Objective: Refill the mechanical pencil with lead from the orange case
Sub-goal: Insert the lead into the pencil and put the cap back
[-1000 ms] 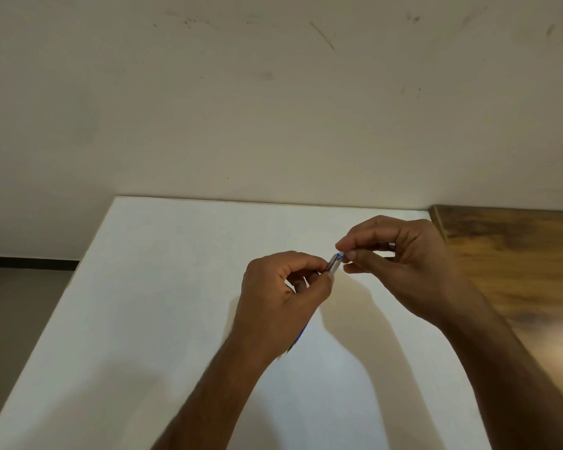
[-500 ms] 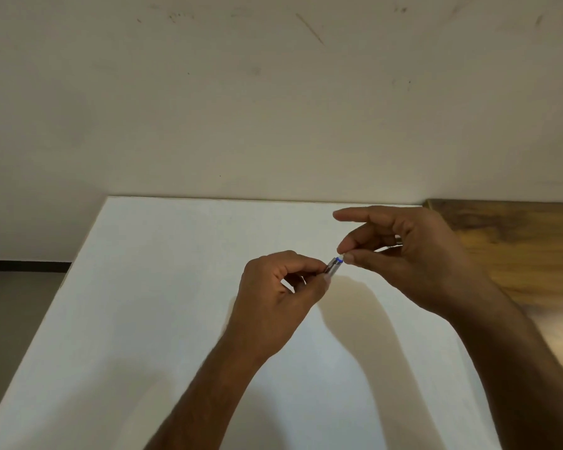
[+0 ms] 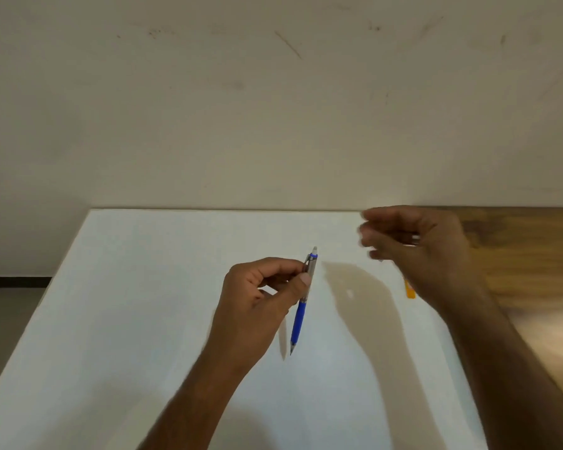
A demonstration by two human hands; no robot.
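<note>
My left hand (image 3: 260,306) pinches the mechanical pencil (image 3: 301,311) by its silver upper barrel. The pencil is nearly upright, with its blue grip and tip pointing down at the white table (image 3: 143,303) and its white end with a blue ring on top. My right hand (image 3: 420,251) is blurred, up and to the right of the pencil and apart from it. Its fingers are curled, and a small pale piece, seemingly the pencil's cap (image 3: 415,237), is tucked inside them. The orange case (image 3: 410,290) lies on the table, mostly hidden under my right hand.
The table's far edge meets a plain scuffed wall (image 3: 273,108). A wooden surface (image 3: 527,254) adjoins the table on the right. Floor (image 3: 10,306) shows past the table's left edge.
My right hand has pulled away from the pencil's top, up and to the right. My left hand has swung the pencil more upright, so its blue grip and tip now show.
</note>
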